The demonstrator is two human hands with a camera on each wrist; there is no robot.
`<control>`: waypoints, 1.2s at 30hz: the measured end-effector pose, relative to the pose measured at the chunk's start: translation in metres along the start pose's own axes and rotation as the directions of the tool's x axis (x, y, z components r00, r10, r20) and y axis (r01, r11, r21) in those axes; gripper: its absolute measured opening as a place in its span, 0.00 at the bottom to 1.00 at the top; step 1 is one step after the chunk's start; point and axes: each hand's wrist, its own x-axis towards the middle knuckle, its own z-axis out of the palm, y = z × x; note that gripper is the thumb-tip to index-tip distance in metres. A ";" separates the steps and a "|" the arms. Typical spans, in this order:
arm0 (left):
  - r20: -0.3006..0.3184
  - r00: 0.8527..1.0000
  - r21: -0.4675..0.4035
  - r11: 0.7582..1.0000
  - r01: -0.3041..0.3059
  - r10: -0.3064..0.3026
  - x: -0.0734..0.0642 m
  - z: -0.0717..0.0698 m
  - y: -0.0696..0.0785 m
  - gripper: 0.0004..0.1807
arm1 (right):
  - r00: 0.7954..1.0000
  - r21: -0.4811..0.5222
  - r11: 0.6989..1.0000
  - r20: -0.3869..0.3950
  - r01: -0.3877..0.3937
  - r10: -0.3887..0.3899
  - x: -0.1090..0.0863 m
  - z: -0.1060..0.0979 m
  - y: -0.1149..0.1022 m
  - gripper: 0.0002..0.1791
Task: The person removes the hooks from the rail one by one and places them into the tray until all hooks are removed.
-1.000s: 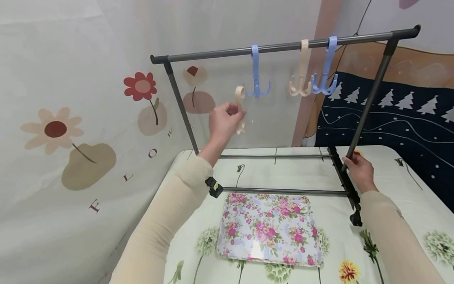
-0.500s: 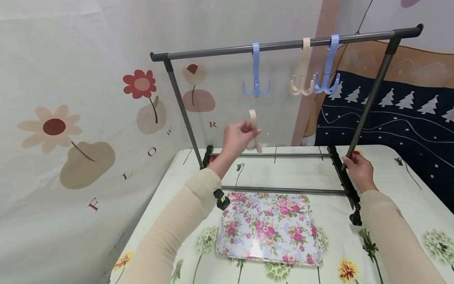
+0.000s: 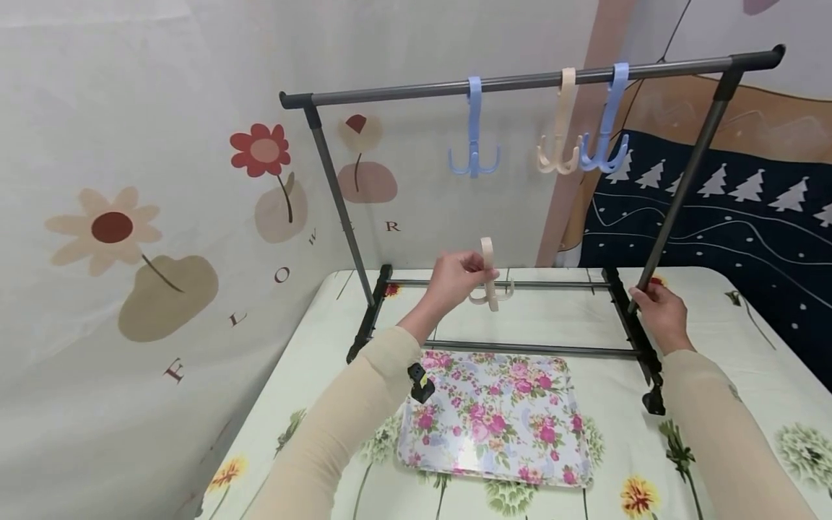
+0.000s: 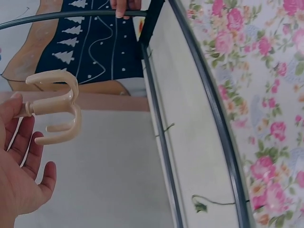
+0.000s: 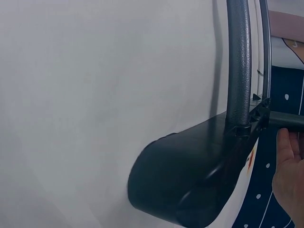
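Left hand: you hold up a beige hook in your left hand (image 3: 458, 278), thumb and forefinger clamped on its shank, the other fingers loosely bent and spread apart in the left wrist view.
Beige hook (image 4: 54, 105): it stands nearly upright in midair, curved top up and prongs down, below the top rail (image 3: 403, 93) and well apart from it; from the head view it crosses in front of the rear bar (image 3: 552, 284).
Right hand: your right hand (image 3: 663, 314) grips the right post (image 3: 684, 188) near its foot, fingers clamped on the tube.
On the rail: three four-pronged-style hangers face you, a blue hook (image 3: 474, 126) near the middle, then a second beige hook (image 3: 562, 115) and a second blue hook (image 3: 612, 112) close together toward the right.
Bench: the rack's base stands on the flower-print bench (image 3: 715, 325), with a pink-rose tray (image 3: 490, 426) lying flat just before the front bar (image 3: 533, 349).
Backdrop: a pale curtain (image 3: 195, 94) with printed flowers hangs at your left, a navy panel (image 3: 715, 231) with white trees at your right.
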 end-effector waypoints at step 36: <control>0.281 0.956 0.054 0.996 0.070 -0.082 -0.038 0.087 -0.047 0.05 | 1.000 -0.012 1.000 0.022 -0.010 0.010 0.003 -0.003 0.002 0.31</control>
